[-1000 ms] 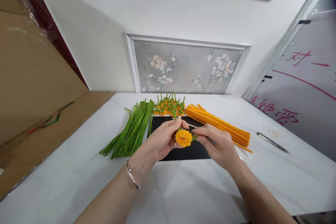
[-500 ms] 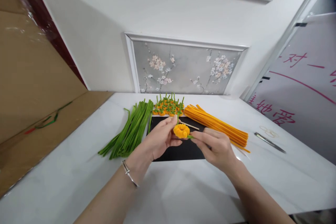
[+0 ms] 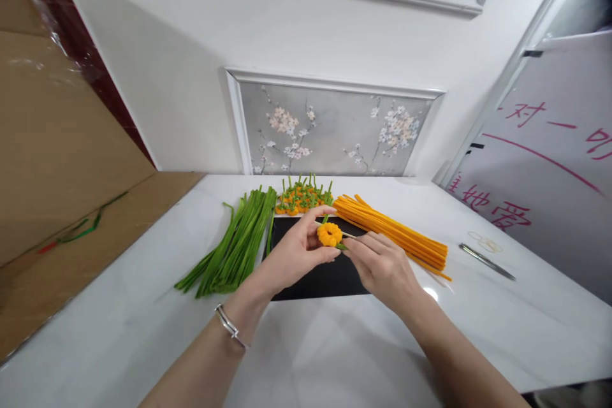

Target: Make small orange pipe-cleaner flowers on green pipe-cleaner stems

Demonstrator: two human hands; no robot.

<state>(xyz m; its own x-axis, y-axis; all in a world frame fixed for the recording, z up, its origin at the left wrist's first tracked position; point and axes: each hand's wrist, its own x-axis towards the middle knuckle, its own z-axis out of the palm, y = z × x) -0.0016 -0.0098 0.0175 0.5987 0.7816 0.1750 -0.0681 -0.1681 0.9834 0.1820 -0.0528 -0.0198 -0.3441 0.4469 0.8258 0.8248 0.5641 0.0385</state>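
A small orange pumpkin shape of bent pipe cleaner (image 3: 329, 234), with a hole in its middle, is held above the black mat (image 3: 310, 284). My left hand (image 3: 296, 248) grips it from the left, thumb below and index finger raised behind. At its lower right a short green pipe cleaner (image 3: 341, 246) sticks out, and the fingertips of my right hand (image 3: 382, 261) are closed on its end. Behind the hands lies a thin pale stick (image 3: 348, 234), partly covered. Several finished orange pieces with green stems (image 3: 303, 194) stand in a group at the back.
A bundle of green pipe cleaners (image 3: 234, 242) lies left of the mat, and a bundle of orange pipe cleaners (image 3: 396, 226) lies to its right. Metal tweezers (image 3: 486, 261) and pale rubber bands (image 3: 485, 242) are farther right on the white table (image 3: 306, 350). Cardboard (image 3: 62, 236) borders the left.
My left index finger has lifted away from the pumpkin shape, and its thumb has come under it. My right hand has turned more palm-down and stays at the green end. The view has shifted slightly.
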